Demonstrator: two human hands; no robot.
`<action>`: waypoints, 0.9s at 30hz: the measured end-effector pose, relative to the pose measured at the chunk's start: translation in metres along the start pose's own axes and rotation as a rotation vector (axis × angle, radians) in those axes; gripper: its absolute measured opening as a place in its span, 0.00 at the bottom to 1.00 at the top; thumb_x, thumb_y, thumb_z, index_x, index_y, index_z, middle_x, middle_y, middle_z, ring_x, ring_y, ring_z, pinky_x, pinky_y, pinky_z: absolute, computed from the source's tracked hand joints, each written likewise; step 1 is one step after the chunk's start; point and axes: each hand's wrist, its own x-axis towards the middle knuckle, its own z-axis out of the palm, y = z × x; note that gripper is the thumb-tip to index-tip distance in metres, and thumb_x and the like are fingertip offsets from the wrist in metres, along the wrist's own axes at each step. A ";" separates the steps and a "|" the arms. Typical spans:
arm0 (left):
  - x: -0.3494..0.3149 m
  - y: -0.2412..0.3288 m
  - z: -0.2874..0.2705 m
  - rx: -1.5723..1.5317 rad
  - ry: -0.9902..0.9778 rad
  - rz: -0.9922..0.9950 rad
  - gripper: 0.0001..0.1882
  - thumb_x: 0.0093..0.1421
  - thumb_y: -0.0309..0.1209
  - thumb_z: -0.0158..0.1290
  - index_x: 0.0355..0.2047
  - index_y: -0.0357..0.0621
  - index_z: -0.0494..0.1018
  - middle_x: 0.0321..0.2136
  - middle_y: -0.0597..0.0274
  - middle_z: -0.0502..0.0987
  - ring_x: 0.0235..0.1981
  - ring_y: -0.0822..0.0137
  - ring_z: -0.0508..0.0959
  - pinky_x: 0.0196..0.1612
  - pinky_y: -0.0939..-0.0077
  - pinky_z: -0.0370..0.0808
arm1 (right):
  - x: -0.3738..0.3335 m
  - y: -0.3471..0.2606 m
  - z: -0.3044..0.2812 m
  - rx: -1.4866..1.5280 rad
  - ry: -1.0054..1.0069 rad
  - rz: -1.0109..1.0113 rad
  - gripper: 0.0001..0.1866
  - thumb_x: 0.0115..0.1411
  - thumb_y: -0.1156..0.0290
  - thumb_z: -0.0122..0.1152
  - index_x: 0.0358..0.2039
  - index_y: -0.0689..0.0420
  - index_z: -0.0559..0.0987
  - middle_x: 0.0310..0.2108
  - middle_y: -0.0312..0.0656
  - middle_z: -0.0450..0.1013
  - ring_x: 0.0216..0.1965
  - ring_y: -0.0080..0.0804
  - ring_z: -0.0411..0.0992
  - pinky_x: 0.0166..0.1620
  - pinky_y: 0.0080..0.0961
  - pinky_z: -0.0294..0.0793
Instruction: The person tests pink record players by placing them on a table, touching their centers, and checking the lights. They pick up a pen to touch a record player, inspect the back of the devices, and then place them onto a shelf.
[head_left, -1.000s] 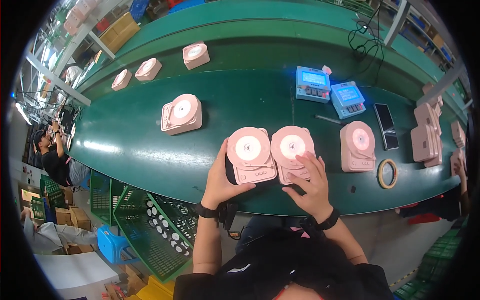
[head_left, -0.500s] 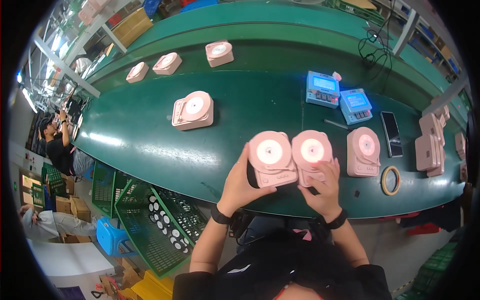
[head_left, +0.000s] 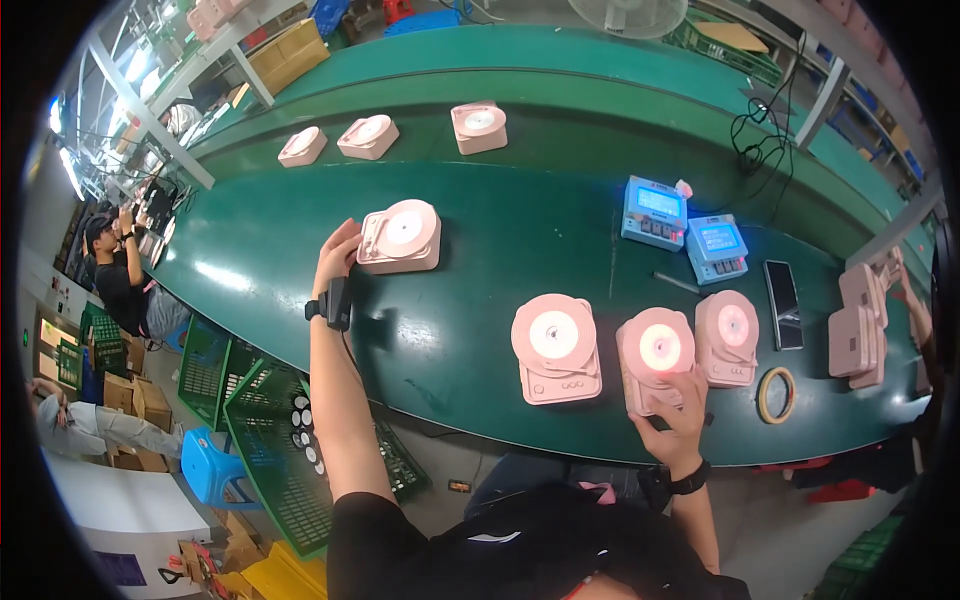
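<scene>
My left hand (head_left: 338,258) reaches forward to the left edge of a pink toy record player (head_left: 405,245) with a white disc; its fingers look stretched out along that side, and the thumb is hard to see. My right hand (head_left: 675,412) grips the front of another pink record player (head_left: 648,335), whose disc glows warm white; the fingers cover its lower right part. Just left of this one stands a third record player (head_left: 556,372), untouched. Close on its right is one more record player (head_left: 728,350) with a pinkish lit disc.
Two blue-screened devices (head_left: 655,213) stand behind the right-hand group. A phone (head_left: 784,305), a tape roll (head_left: 776,395) and stacked pink units (head_left: 855,335) lie to the right. Several record players (head_left: 368,137) line the back. Green crates (head_left: 265,440) stand left, below the table edge.
My left hand has let go of the middle record player and moved left and forward to the farther one. My right hand has shifted its record player rightward, away from the middle one.
</scene>
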 end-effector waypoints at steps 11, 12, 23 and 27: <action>0.011 0.001 0.001 0.111 -0.046 -0.012 0.38 0.53 0.17 0.56 0.64 0.35 0.54 0.57 0.45 0.69 0.48 0.64 0.76 0.48 0.79 0.74 | 0.002 -0.004 -0.001 -0.008 0.002 0.015 0.18 0.31 0.73 0.75 0.26 0.54 0.77 0.46 0.44 0.72 0.50 0.48 0.67 0.60 0.57 0.56; 0.011 0.001 0.001 0.087 -0.057 -0.012 0.38 0.53 0.17 0.56 0.64 0.35 0.55 0.57 0.45 0.70 0.47 0.65 0.77 0.47 0.79 0.74 | 0.001 -0.005 -0.001 -0.006 0.007 0.021 0.18 0.31 0.73 0.75 0.26 0.54 0.77 0.46 0.44 0.72 0.50 0.48 0.67 0.60 0.57 0.56; 0.010 0.014 0.008 0.131 -0.048 -0.096 0.36 0.54 0.19 0.55 0.64 0.40 0.58 0.56 0.52 0.71 0.41 0.72 0.78 0.36 0.83 0.73 | 0.002 -0.004 -0.002 -0.003 0.012 0.030 0.20 0.31 0.75 0.75 0.28 0.52 0.76 0.45 0.45 0.72 0.49 0.49 0.68 0.61 0.58 0.56; 0.006 0.023 0.015 0.181 -0.005 -0.152 0.37 0.53 0.21 0.56 0.64 0.44 0.58 0.56 0.54 0.72 0.40 0.72 0.77 0.33 0.84 0.71 | 0.000 -0.003 -0.002 0.012 0.012 0.030 0.20 0.31 0.75 0.75 0.28 0.52 0.76 0.45 0.45 0.72 0.48 0.49 0.69 0.61 0.58 0.55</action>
